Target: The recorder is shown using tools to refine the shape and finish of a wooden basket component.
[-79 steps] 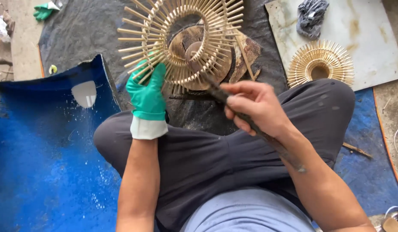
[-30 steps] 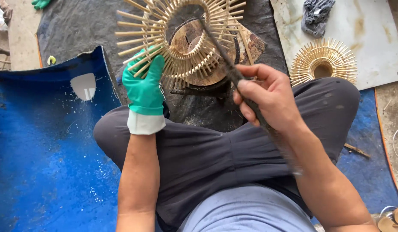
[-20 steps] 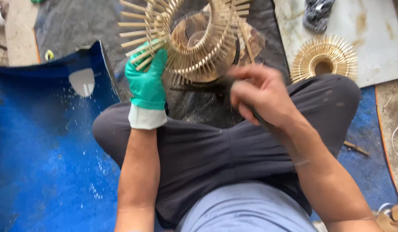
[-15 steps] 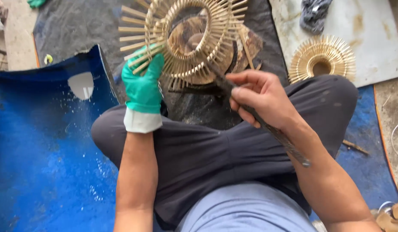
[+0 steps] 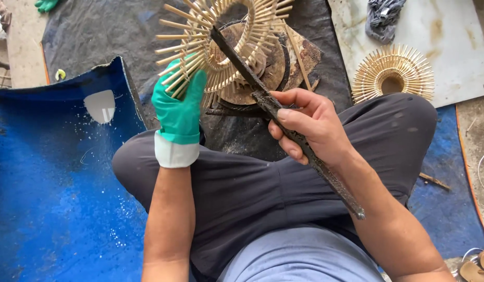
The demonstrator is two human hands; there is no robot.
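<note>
While the gloved left hand (image 5: pixel 179 112) grips the rim of a bamboo ring (image 5: pixel 223 49), its fingers curled around the radiating sticks, the bare right hand (image 5: pixel 309 125) closes around a long dark blade (image 5: pixel 283 122). Seated cross-legged, the person holds the ring tilted over a round wood block (image 5: pixel 273 65), just beyond the fingertips of both hands. Where half a second earlier the blade's tip sat low at the ring's near edge, it now lies raised across the ring's face, pointing away from the right fingers toward the open centre. The handle end runs back past the knuckles along the right forearm. The left hand has kept its hold at the same spot on the rim, thumb side up, with the stick ends fanning out above the glove.

To the right of the right hand, well apart, a finished ring (image 5: pixel 392 73) lies on a pale board (image 5: pixel 450 47), with a grey rag (image 5: pixel 383 15) beyond it. Left of the gloved fingers, a blue sheet (image 5: pixel 49 183) covers the ground, and a spare green glove (image 5: pixel 46 5) lies far off at the top edge.
</note>
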